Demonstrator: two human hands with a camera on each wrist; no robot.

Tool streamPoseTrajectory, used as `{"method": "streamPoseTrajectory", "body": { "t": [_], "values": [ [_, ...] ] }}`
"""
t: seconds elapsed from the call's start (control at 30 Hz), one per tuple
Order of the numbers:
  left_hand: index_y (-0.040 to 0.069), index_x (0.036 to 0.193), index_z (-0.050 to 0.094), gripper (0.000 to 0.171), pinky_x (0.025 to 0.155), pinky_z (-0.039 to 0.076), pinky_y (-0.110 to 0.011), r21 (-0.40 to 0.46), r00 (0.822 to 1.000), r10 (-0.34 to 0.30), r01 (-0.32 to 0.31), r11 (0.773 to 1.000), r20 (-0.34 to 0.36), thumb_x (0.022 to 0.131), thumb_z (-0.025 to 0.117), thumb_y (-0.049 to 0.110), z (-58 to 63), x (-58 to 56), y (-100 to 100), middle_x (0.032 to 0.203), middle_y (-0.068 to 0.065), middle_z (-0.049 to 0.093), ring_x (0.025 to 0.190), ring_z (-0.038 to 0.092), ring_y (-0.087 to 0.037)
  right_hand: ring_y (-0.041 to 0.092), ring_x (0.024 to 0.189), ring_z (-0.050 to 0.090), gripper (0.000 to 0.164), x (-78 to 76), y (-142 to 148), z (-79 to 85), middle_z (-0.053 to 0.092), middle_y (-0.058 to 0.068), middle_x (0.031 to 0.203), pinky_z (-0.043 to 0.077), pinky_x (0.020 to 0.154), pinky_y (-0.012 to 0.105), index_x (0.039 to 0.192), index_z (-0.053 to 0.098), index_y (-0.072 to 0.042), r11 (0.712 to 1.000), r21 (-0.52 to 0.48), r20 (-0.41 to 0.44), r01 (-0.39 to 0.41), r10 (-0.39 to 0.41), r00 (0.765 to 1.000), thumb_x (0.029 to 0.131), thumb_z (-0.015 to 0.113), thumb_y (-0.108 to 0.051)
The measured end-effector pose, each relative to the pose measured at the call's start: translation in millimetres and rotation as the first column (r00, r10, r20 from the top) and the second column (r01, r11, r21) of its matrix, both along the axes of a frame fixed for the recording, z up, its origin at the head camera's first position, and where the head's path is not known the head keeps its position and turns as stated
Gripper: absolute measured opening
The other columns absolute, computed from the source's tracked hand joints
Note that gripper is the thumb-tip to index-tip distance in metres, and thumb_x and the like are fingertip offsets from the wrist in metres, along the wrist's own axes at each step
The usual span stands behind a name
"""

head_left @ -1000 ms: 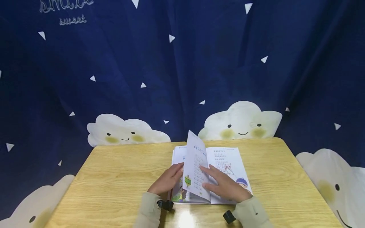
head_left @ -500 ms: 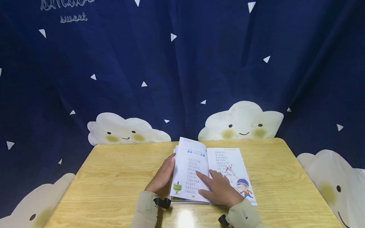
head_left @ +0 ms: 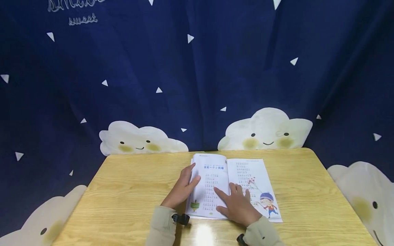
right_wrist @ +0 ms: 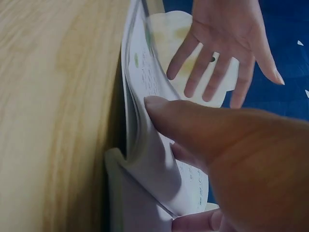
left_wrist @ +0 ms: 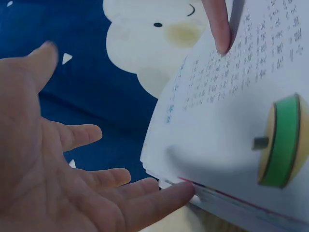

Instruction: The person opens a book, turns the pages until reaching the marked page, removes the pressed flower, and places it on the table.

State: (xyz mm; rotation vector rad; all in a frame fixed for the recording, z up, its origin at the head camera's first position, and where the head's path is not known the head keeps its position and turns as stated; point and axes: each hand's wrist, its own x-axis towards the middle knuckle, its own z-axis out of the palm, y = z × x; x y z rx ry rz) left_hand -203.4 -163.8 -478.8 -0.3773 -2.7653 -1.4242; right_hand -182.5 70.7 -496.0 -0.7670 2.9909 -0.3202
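Note:
An open book lies on the table, its left page showing a title, lines of text and a green spinning top. On the right page is a cartoon figure in a blue hat. My left hand is at the book's left edge, fingers extended; in the left wrist view the little-finger side meets the page edges and the thumb stands away. My right hand rests across the inner fold, with its thumb and index finger on the left page and the other fingers spread toward the right page.
The pale wooden table extends to both sides of the book. Behind it hangs a dark blue curtain with white triangles and smiling clouds. Small black cameras sit at the wrists, below beige sleeves.
The raised page has come down to the left and now lies flat. My right hand followed it slightly left and down; my left hand moved out to the book's left edge.

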Motion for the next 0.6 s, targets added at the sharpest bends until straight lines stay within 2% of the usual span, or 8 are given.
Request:
{"method": "streamPoseTrajectory", "body": {
  "t": [0.1,0.2,0.27,0.37,0.47,0.6],
  "values": [
    [0.019,0.155,0.02,0.082,0.107,0.026,-0.062,-0.07,0.999,-0.038,0.038,0.997,0.001,0.09,0.063,0.047,-0.1,3.5,4,0.157,-0.02,0.013,0.141,0.022,-0.04,0.039,0.109,0.044,0.058,1.0,-1,-2.4,0.046,0.019,0.119,0.037,0.085,0.071,0.14,0.05,-0.034,1.0,0.018,-0.037,-0.007,0.008,0.999,0.087,0.061,-0.055],
    [0.021,0.154,0.023,0.095,0.106,0.025,-0.064,-0.178,0.995,-0.094,0.091,0.98,-0.011,0.08,0.075,0.048,-2.0,4.7,12,0.158,-0.021,0.011,0.142,0.017,-0.044,0.04,0.109,0.045,0.059,1.6,1,-3.9,0.047,0.02,0.119,0.038,0.085,0.07,0.14,0.051,-0.034,1.0,0.011,-0.053,-0.009,0.009,0.999,0.087,0.061,-0.056],
    [0.02,0.154,0.026,0.1,0.107,0.023,-0.065,-0.265,0.99,-0.14,0.132,0.955,-0.013,0.074,0.079,0.05,-5.5,6.1,17,0.158,-0.02,0.013,0.143,0.013,-0.045,0.039,0.11,0.045,0.059,2.2,1,-4.9,0.047,0.019,0.12,0.038,0.085,0.07,0.14,0.051,-0.034,1.0,0.01,-0.049,-0.009,0.009,0.999,0.086,0.061,-0.057],
    [0.019,0.152,0.032,0.102,0.106,0.019,-0.068,-0.393,0.982,-0.189,0.179,0.902,0.014,0.069,0.079,0.056,-12.6,9.6,23,0.158,-0.019,0.017,0.143,0.01,-0.047,0.039,0.111,0.045,0.059,3.2,2,-4.6,0.047,0.019,0.12,0.038,0.085,0.07,0.14,0.051,-0.035,1.0,0.011,-0.038,-0.003,0.003,0.999,0.086,0.061,-0.058],
    [0.019,0.15,0.037,0.102,0.105,0.018,-0.07,-0.486,0.98,-0.195,0.192,0.852,0.045,0.066,0.079,0.061,-17.9,11.8,26,0.158,-0.018,0.021,0.143,0.013,-0.046,0.038,0.109,0.045,0.059,2.9,3,-2.9,0.047,0.018,0.119,0.038,0.085,0.069,0.139,0.052,-0.035,1.0,0.0,-0.034,0.0,0.0,0.999,0.085,0.063,-0.057],
    [0.02,0.148,0.041,0.101,0.106,0.018,-0.068,-0.55,0.983,-0.177,0.174,0.817,0.047,0.064,0.079,0.063,-18.9,9.7,29,0.157,-0.016,0.024,0.142,0.017,-0.045,0.039,0.112,0.044,0.059,-0.8,4,2.1,0.047,0.019,0.125,0.037,0.088,0.069,0.138,0.054,-0.033,0.999,-0.038,-0.014,0.009,-0.01,1.0,0.084,0.065,-0.055]
  ]
}}
